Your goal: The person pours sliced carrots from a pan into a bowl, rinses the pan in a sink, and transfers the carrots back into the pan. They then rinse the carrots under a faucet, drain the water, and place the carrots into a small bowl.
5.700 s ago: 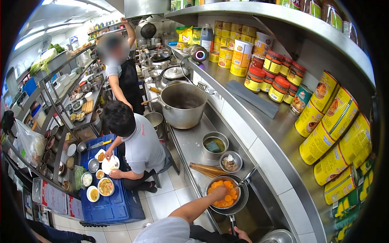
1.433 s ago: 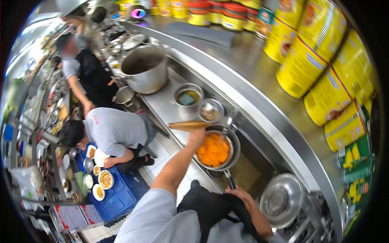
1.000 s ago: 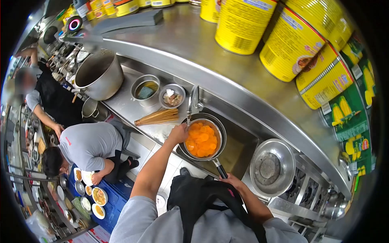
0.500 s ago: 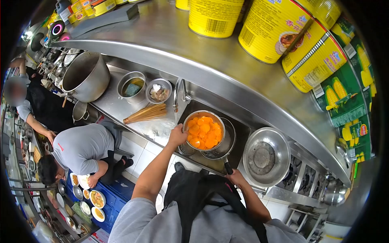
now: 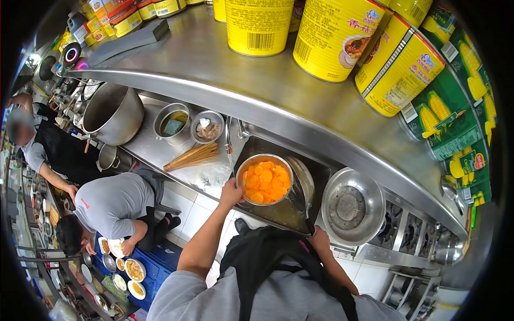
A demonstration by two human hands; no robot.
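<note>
Sliced orange carrots [image 5: 266, 182] fill a round metal bowl [image 5: 251, 161] above the dark sink [image 5: 321, 172]. My left hand [image 5: 232, 192] is closed on the bowl's left rim. To the right, my right hand [image 5: 320, 238] is wrapped round the black handle of a strainer [image 5: 303, 184], which is tilted beside and partly behind the bowl. A faucet [image 5: 228, 136] stands at the sink's upper left. Just right of the strainer sits a wide metal basin [image 5: 353, 206].
Bamboo sticks [image 5: 194, 157], a pot with a sponge [image 5: 172, 124], a small bowl [image 5: 208, 127] and a large stockpot [image 5: 113, 113] stand on the left counter. Yellow cans [image 5: 259, 27] line the shelf overhead. Two people [image 5: 113, 206] are at the left; burners [image 5: 409, 230] lie right.
The strainer has tipped up onto its side next to the bowl. The bowl and my left hand have shifted slightly left, and my right hand has moved a little right.
</note>
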